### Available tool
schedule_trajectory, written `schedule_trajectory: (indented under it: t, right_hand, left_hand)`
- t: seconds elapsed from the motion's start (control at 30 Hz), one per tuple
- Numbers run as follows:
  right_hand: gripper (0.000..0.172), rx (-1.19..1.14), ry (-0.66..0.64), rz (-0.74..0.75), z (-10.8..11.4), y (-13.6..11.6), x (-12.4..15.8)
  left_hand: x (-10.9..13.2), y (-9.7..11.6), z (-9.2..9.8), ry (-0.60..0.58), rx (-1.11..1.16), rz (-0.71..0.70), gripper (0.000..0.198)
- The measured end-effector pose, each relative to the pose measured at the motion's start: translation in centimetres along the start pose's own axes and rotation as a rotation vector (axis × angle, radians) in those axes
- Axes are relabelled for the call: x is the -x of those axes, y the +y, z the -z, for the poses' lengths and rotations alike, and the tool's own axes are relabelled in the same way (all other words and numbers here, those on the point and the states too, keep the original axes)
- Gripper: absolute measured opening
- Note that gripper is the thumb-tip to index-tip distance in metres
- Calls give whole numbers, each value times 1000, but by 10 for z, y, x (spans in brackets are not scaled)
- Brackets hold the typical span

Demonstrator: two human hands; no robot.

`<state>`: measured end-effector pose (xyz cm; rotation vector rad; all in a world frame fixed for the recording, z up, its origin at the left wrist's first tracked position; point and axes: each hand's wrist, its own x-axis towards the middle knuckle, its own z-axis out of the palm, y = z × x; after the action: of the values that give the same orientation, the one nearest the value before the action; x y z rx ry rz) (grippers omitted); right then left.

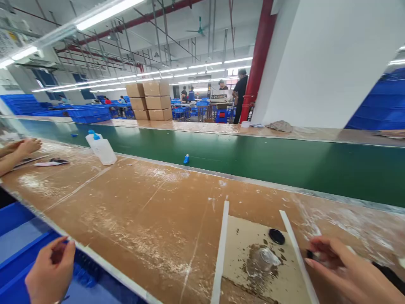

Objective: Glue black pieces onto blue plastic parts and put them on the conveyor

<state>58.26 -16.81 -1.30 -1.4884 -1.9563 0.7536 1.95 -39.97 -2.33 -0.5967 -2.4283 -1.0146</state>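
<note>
The left hand [44,272] is hovering at eight o'clock, its fingers [67,254] curling, thumb and index tips pointing toward one o'clock. The right hand [346,264] is reaching in from four o'clock, its thumb and index finger extending toward ten o'clock and bending into a pinch.

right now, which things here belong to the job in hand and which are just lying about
Likely in use:
small black piece at the right hand
clear container
black lid
stained cardboard sheet
blue parts near the left hand

Apparently lying about:
blue-capped bottles
stacked cartons
</note>
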Motion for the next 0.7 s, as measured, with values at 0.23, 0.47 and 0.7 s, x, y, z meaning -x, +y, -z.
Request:
schedule_trajectory:
  t: [0.23, 0.47, 0.7]
  right_hand:
    - [20, 26, -226, 380, -11, -61, 4]
    - [33, 74, -352, 420, -20, -71, 2]
    - [38, 146, -380, 472, -21, -76, -3]
  left_hand:
    - [-22, 231, -122, -462, 439, -515, 40]
    - [-2, 328, -259, -582, 409, -391, 73]
    - [-5, 353, -297, -645, 459, -358, 76]
